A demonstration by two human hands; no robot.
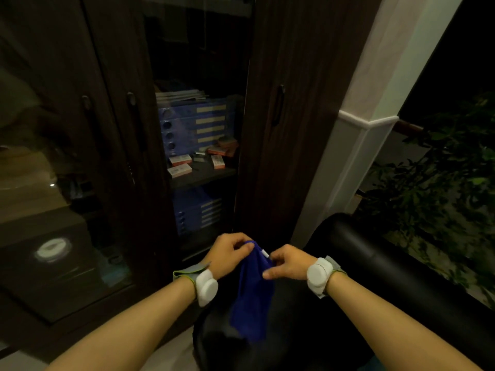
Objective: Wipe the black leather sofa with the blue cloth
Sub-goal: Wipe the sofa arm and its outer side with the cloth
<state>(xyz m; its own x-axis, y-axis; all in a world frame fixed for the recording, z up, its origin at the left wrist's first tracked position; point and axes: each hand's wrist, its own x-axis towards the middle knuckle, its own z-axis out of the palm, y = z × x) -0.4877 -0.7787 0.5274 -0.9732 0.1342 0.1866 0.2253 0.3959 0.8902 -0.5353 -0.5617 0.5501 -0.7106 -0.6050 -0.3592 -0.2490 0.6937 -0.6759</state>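
Hands, left hand (227, 251) and right hand (288, 262), pinch blue cloth (253, 293) above black leather sofa (375, 269).

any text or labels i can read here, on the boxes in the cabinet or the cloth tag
No text here can be read.
Blue boxes stacked in the cabinet: pale label strips, too blurred to read.
Small orange-and-white boxes on the shelf: print too small to read.
White tag on the blue cloth: no legible print.
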